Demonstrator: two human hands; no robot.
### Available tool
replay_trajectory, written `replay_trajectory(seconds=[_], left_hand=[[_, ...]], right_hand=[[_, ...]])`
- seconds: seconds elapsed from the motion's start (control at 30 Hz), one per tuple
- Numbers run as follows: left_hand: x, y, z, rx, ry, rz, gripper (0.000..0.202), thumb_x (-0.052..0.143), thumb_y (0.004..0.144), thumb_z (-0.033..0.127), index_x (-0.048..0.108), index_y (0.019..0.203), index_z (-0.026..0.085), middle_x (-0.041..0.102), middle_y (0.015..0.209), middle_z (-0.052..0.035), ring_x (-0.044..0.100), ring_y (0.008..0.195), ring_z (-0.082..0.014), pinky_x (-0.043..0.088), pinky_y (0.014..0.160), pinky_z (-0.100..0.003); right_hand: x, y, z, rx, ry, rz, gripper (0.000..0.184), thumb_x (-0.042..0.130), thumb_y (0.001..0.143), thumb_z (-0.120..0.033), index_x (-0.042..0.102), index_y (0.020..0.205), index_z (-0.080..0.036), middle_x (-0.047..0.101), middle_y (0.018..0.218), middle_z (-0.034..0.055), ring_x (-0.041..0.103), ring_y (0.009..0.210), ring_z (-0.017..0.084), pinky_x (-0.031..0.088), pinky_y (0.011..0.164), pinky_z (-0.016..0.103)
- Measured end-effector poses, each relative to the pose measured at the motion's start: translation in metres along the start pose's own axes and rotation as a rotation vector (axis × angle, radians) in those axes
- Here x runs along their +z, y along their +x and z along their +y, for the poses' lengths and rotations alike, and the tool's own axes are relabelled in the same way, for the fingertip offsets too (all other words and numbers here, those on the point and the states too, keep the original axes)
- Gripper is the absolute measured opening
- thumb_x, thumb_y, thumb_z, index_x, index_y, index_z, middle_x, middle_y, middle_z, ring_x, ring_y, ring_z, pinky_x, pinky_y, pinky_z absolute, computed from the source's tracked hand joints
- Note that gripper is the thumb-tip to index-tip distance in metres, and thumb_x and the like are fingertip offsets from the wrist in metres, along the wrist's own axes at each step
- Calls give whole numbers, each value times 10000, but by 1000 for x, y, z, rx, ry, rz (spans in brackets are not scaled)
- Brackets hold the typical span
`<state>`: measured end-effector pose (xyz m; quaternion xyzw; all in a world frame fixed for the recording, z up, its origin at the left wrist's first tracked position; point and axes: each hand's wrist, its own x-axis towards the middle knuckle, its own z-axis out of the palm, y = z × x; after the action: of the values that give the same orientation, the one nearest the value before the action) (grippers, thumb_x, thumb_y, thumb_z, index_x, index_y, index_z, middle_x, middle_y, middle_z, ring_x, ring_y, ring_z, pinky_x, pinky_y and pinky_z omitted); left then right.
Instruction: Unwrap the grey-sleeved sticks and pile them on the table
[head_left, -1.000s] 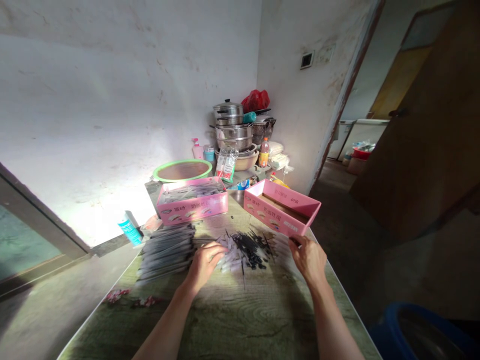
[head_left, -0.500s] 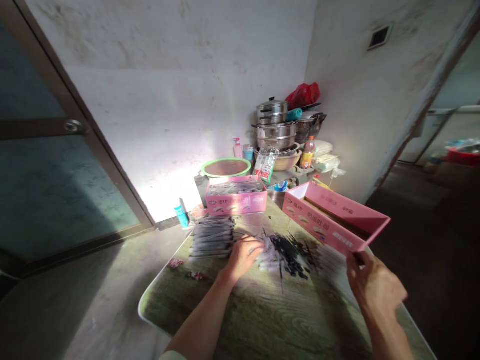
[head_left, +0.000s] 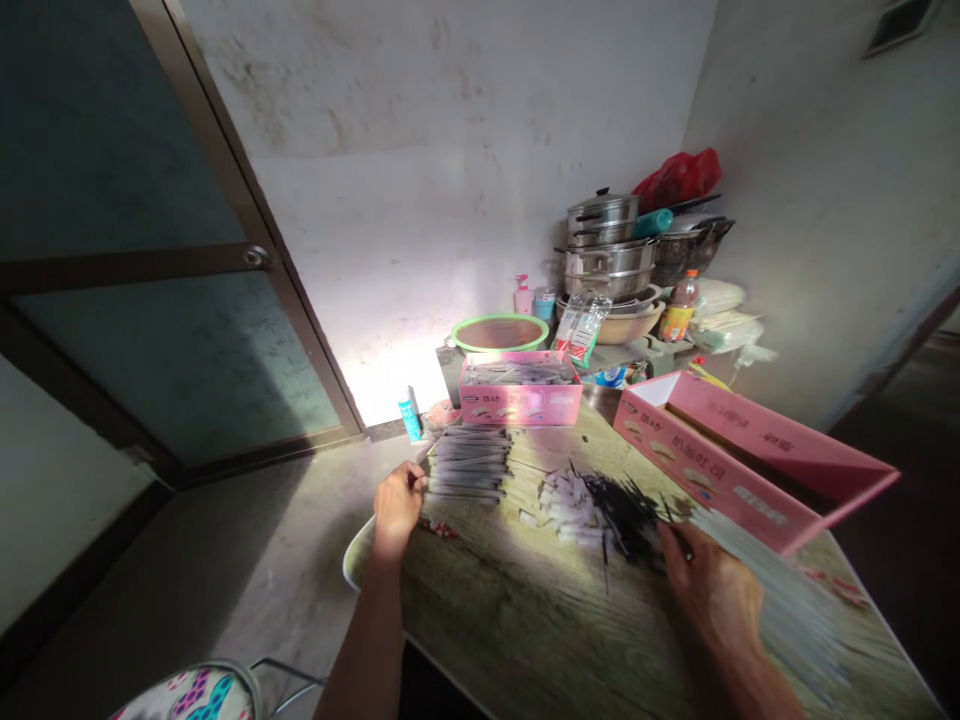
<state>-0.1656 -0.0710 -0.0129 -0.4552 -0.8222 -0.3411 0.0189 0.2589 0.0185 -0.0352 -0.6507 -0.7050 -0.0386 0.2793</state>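
My left hand (head_left: 398,510) is at the near left corner of a stack of slender grey sticks (head_left: 469,465), thumb and fingers pinched on the end of one. To the right lies a loose pile of short white tubular pieces (head_left: 570,505), beside a heap of thin black sticks (head_left: 626,515). My right hand (head_left: 709,575) is closed at the right edge of that black heap, a dark stick between thumb and fingers. Long translucent rods (head_left: 795,610) lie under and beyond the right wrist, slightly blurred.
A pink box (head_left: 521,405) filled with grey sticks stands at the table's back. Another pink box (head_left: 720,460) sits tilted at right. Behind are a green-rimmed basket (head_left: 500,333), stacked pots (head_left: 607,260) and an orange-drink bottle (head_left: 679,308). A patterned stool (head_left: 199,695) is at lower left.
My left hand has moved from the white pieces to the left end of the grey stack. My right hand has gone from the pink box's corner to the black heap. The view has turned left.
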Motion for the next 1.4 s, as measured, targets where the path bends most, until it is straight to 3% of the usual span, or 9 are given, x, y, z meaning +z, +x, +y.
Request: replay_trajectory(seconds=[0.13, 0.3, 0.47, 0.73, 0.9, 1.03, 1.13, 1.2, 1.4], left_hand=[[7, -17, -14, -17, -23, -74, 82, 604, 791, 190, 632, 864, 214, 727, 774, -17, 700, 755, -210, 453, 709, -259], [8, -24, -6, -16, -37, -146, 59, 659, 767, 221, 624, 814, 216, 705, 775, 5, 680, 767, -196, 437, 704, -256], [4, -27, 4, 90, -26, -259, 23, 656, 785, 219, 677, 789, 213, 668, 741, 18, 633, 706, -168, 428, 664, -263], [11, -29, 12, 309, -35, -353, 142, 648, 813, 217, 752, 910, 225, 691, 967, -39, 651, 897, -198, 480, 800, -298], [14, -31, 16, 349, -58, -392, 161, 594, 833, 174, 746, 828, 226, 703, 891, -25, 652, 852, -179, 486, 799, -284], [3, -31, 22, 345, -104, -367, 156, 592, 830, 193, 737, 780, 218, 708, 839, -27, 650, 816, -186, 492, 758, -283], [-3, -25, 39, 350, -211, -324, 155, 589, 847, 243, 740, 821, 216, 729, 860, -29, 657, 820, -189, 495, 766, -286], [3, -18, 59, 383, -304, -324, 163, 590, 848, 266, 744, 858, 213, 741, 885, -30, 662, 834, -187, 498, 768, -278], [67, -11, 127, 515, -516, -496, 175, 628, 814, 273, 775, 838, 180, 730, 765, -38, 637, 674, -160, 494, 642, -247]], right_hand=[[0, 0, 0, -26, 7, 15, 360, 506, 913, -436, 760, 923, -181, 732, 673, 112, 641, 526, 234, 338, 492, 280], [-1, -1, 0, -46, -6, 19, 374, 479, 935, -425, 758, 936, -177, 739, 688, 115, 644, 527, 239, 343, 496, 289], [-2, -1, -1, -33, 2, 3, 371, 481, 938, -422, 754, 954, -172, 745, 713, 123, 661, 556, 242, 356, 507, 292], [-2, -1, -2, -20, 59, -1, 364, 496, 920, -425, 756, 928, -171, 747, 703, 121, 684, 580, 253, 369, 511, 289], [-1, 0, -2, -7, 97, -17, 375, 485, 909, -445, 750, 915, -180, 745, 696, 115, 683, 577, 258, 368, 512, 294], [-1, 1, -3, 12, 209, -31, 432, 452, 901, -497, 740, 899, -176, 742, 703, 117, 678, 587, 260, 386, 533, 308], [-3, 1, -7, 27, 442, -84, 475, 456, 884, -563, 717, 850, -168, 718, 669, 96, 661, 585, 244, 418, 563, 314], [-5, 1, -12, 49, 611, -131, 473, 484, 871, -593, 696, 795, -177, 689, 628, 68, 638, 574, 222, 434, 576, 307], [-1, 0, -17, 169, 999, -276, 501, 508, 871, -637, 602, 650, -197, 614, 547, 12, 505, 434, 138, 376, 454, 260]])
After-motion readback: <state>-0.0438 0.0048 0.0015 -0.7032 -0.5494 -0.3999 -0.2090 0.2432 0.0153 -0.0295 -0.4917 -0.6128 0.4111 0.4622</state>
